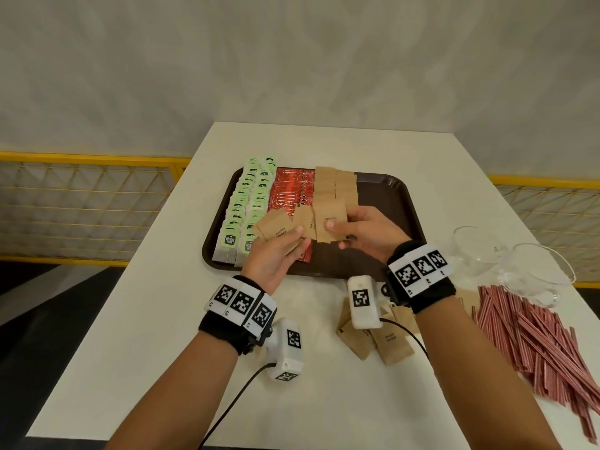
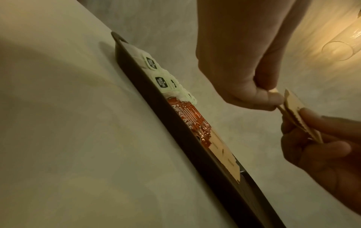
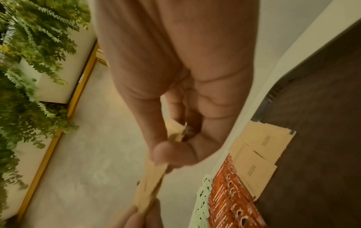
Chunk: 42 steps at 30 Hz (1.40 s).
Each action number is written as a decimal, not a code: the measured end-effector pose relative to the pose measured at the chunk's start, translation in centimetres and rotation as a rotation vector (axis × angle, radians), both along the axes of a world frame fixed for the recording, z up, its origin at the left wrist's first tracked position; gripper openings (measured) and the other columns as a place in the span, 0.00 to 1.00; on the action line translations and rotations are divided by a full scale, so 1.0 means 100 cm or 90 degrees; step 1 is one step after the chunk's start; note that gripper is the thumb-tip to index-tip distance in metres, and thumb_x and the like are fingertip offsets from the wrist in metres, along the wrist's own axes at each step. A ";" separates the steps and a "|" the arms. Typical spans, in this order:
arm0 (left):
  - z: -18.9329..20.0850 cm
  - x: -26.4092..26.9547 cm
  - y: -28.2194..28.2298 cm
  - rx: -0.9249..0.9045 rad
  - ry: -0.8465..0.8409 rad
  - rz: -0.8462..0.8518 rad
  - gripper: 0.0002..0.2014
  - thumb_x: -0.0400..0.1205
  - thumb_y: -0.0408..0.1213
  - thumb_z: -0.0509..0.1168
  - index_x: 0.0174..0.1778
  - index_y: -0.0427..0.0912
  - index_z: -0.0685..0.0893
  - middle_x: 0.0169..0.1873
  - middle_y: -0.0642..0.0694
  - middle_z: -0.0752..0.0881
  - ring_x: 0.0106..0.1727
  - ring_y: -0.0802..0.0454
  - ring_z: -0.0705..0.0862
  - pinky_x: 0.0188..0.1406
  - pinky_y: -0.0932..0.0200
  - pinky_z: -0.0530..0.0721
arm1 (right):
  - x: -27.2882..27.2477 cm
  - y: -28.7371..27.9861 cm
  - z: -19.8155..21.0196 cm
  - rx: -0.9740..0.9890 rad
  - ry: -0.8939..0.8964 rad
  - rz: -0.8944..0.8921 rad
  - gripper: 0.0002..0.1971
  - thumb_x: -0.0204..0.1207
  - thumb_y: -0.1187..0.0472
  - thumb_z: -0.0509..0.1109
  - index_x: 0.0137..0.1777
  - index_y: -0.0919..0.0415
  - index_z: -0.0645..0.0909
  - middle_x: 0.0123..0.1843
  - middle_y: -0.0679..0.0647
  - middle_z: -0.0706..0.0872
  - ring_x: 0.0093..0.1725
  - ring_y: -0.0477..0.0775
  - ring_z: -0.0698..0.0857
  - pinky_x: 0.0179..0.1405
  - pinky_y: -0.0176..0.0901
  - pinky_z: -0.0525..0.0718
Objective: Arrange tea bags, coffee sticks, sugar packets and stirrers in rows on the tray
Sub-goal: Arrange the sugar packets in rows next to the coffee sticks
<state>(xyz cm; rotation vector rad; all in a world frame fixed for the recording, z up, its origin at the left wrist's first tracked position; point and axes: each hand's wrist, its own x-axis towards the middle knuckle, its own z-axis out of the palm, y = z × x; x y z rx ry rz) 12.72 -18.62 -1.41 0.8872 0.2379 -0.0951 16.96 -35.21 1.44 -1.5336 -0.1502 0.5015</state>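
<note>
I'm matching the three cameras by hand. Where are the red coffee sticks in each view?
Head: coffee sticks on the tray's left half, between tea bags and brown sugar packets.
Left wrist: centre.
Right wrist: bottom right.
Shared landmark: the green tea bags beside them.

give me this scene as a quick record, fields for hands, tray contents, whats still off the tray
left hand: holds a fan of brown sugar packets above the tray
right hand: pinches one sugar packet from that fan
tray: brown, right part bare
on tray, left to right: tea bags, coffee sticks, sugar rows
off tray: loose sugar packets, stirrers, clear bowls on the white table
left to do: stirrers not yet on tray
</note>
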 end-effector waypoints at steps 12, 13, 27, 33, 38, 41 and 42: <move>0.002 -0.001 0.004 0.104 0.008 -0.051 0.07 0.82 0.31 0.64 0.50 0.48 0.80 0.44 0.48 0.87 0.45 0.54 0.84 0.40 0.60 0.80 | 0.002 0.003 0.006 -0.081 -0.057 0.022 0.09 0.78 0.71 0.66 0.56 0.63 0.81 0.45 0.54 0.86 0.40 0.48 0.83 0.31 0.32 0.79; 0.003 0.000 0.005 0.105 0.010 -0.049 0.06 0.82 0.31 0.64 0.48 0.48 0.80 0.43 0.48 0.87 0.44 0.54 0.83 0.40 0.60 0.79 | 0.003 0.002 0.008 -0.090 -0.066 0.031 0.09 0.78 0.71 0.66 0.55 0.62 0.81 0.45 0.54 0.86 0.40 0.48 0.83 0.32 0.33 0.79; -0.003 0.001 0.000 0.044 0.044 -0.053 0.09 0.82 0.28 0.64 0.56 0.41 0.81 0.47 0.44 0.88 0.45 0.51 0.88 0.40 0.63 0.88 | -0.001 0.008 -0.012 0.016 0.036 -0.120 0.15 0.75 0.73 0.69 0.57 0.60 0.74 0.53 0.57 0.85 0.47 0.54 0.87 0.37 0.40 0.87; -0.002 0.001 0.003 0.060 0.061 -0.008 0.03 0.83 0.32 0.63 0.43 0.42 0.80 0.36 0.46 0.83 0.40 0.54 0.85 0.43 0.62 0.85 | 0.037 -0.021 -0.012 -0.063 0.093 -0.280 0.13 0.74 0.74 0.70 0.55 0.63 0.75 0.60 0.63 0.82 0.51 0.59 0.84 0.36 0.45 0.84; -0.002 0.000 0.004 0.044 0.096 0.005 0.02 0.82 0.31 0.63 0.45 0.42 0.79 0.37 0.46 0.82 0.40 0.54 0.83 0.45 0.61 0.84 | 0.065 -0.012 -0.016 -0.209 0.157 -0.259 0.24 0.72 0.76 0.70 0.67 0.65 0.73 0.59 0.62 0.81 0.49 0.59 0.82 0.33 0.46 0.84; -0.001 0.000 0.005 0.046 0.100 0.004 0.03 0.82 0.31 0.63 0.44 0.42 0.79 0.38 0.46 0.82 0.41 0.53 0.82 0.48 0.59 0.82 | 0.070 0.003 -0.020 -0.272 0.148 -0.243 0.25 0.70 0.78 0.71 0.68 0.68 0.73 0.58 0.64 0.81 0.51 0.62 0.83 0.44 0.52 0.87; -0.001 0.000 0.007 0.046 0.099 0.004 0.03 0.82 0.30 0.63 0.44 0.42 0.79 0.38 0.46 0.82 0.41 0.53 0.82 0.47 0.59 0.82 | 0.071 0.006 -0.022 -0.287 0.148 -0.240 0.25 0.70 0.78 0.72 0.67 0.69 0.73 0.54 0.64 0.81 0.52 0.63 0.83 0.50 0.56 0.87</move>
